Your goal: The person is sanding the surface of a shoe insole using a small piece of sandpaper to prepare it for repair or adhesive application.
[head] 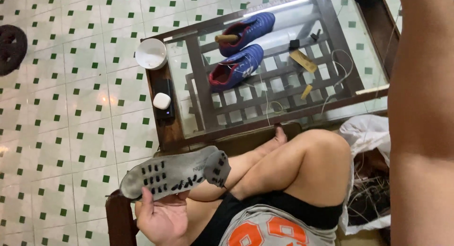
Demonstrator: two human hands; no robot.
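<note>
My left hand (161, 220) is at the bottom left, palm up, with its thumb over the edge of a grey sock (170, 176) that has black grip dots on the sole. The sock lies across my hand and my crossed bare legs (283, 170). Two blue sports shoes (239, 64) with red linings rest on the glass-topped table (182, 132) in front of me; a wooden-handled tool (226, 38) sticks out of the far shoe. My right forearm (421, 123) runs up the right edge of the view, and its hand is out of frame.
A white bowl (151, 53), a black phone (164, 92) and a small white case (161, 101) sit on the table's left end. Thread and yellow tags (303, 61) lie on the glass. A white plastic bag (369, 132) sits to the right. The floor is green-dotted tile (71, 109).
</note>
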